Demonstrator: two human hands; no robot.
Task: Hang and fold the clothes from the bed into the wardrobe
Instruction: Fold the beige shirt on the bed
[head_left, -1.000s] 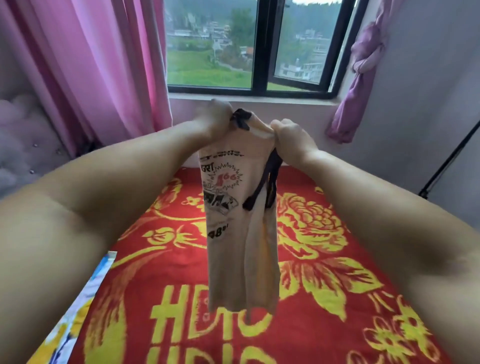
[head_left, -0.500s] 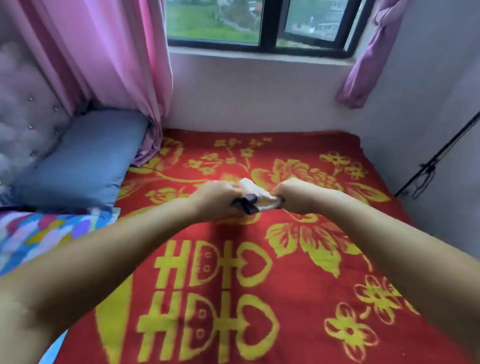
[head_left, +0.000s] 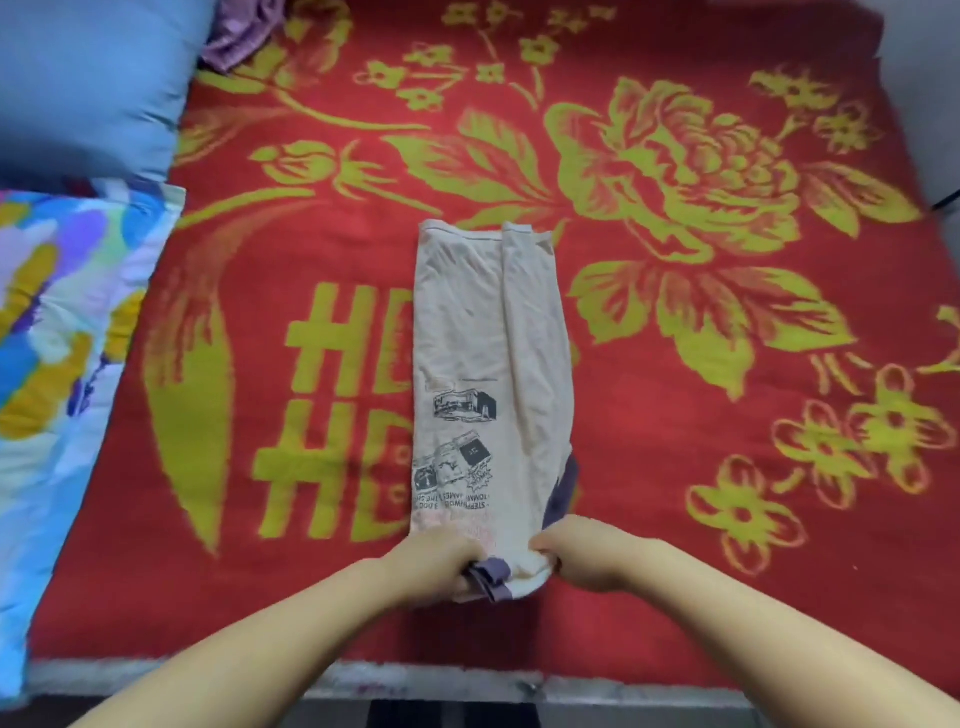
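1. While the beige printed T-shirt (head_left: 483, 374) lies in a long narrow strip on the red floral blanket (head_left: 675, 395), the step in hand looks like the fold across its length, judged from how it lies.
2. At the far left a blue pillow (head_left: 88, 78) rests by the bed's far corner, and a multicoloured quilt (head_left: 62, 332) lies along the left edge; neither touches the shirt.
3. The left hand (head_left: 434, 564) grips the shirt's near end, fingers curled round the cloth beside the dark purple collar trim (head_left: 488, 582).
4. The shirt runs from the hands away toward the far side, its hem at the far end, its black print upside down and near the hands.
5. The right hand (head_left: 582, 558) pinches the same near end just beside the left, so the two hands sit close together with only a little cloth between them.
6. To fold well, I would judge it best to keep both grips level, lift the near end and carry it toward the far hem so the edges meet squarely, then smooth the long creases on the right half.
7. The purple sleeve edge (head_left: 563, 488) pokes out on the right side and probably wants tucking in.
8. No wardrobe, basket or other container is in view, so nothing can be said of contents.
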